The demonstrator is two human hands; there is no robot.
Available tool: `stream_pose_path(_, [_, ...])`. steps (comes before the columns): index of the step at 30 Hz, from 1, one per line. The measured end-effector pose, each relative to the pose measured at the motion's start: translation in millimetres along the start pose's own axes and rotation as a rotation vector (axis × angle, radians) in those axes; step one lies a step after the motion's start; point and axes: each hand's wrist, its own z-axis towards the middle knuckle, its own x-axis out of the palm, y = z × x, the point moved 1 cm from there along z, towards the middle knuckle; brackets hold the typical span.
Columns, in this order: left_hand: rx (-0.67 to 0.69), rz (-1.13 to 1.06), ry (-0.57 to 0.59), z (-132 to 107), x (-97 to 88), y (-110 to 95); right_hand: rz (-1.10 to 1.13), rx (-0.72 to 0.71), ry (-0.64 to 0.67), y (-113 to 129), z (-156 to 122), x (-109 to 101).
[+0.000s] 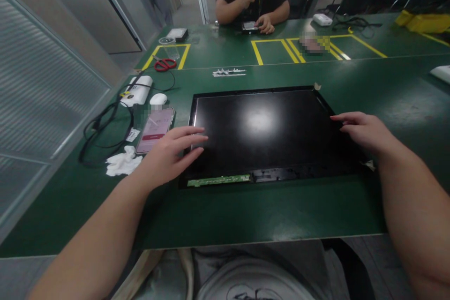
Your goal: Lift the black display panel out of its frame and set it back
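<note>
A black flat display panel [225,145] lies flat on the green table in front of me. A narrow green circuit board [218,180] runs along the left part of its near edge. My left hand [176,152] reaches over the panel's left edge with its fingers stretched out and apart, holding nothing. Whether those fingertips touch the screen I cannot tell. At the right edge of the panel is my right hand [365,129], fingers extended and thumb a little apart from them. Bits of tape [317,86] stick out at the panel's right corners.
Left of the panel are a phone [156,129], a crumpled tissue [123,161], a white power bank [138,90], a white earphone case [158,99], black cables [112,112] and red-handled scissors [165,64]. White strips [229,72] lie beyond the panel. Another person [251,0] sits across the green table [260,225].
</note>
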Motion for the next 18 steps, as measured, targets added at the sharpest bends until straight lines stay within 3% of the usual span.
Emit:
stream_pose_path(4, [-0.2,0.07,-0.093,-1,0.0,6,-0.112,-0.101,-0.013,-10,10,1])
stream_pose_path(9, [-0.351,0.156,0.098,-3,10.0,16,-0.224,-0.208,-0.038,-17,18,2])
stream_pose_path(13, [-0.331,0.214,0.217,-4,19.3,18,-0.269,-0.199,-0.012,-16,18,2])
stream_pose_path(18, [-0.301,0.235,0.206,-5,23.6,20,-0.29,-0.235,-0.036,-22,24,5])
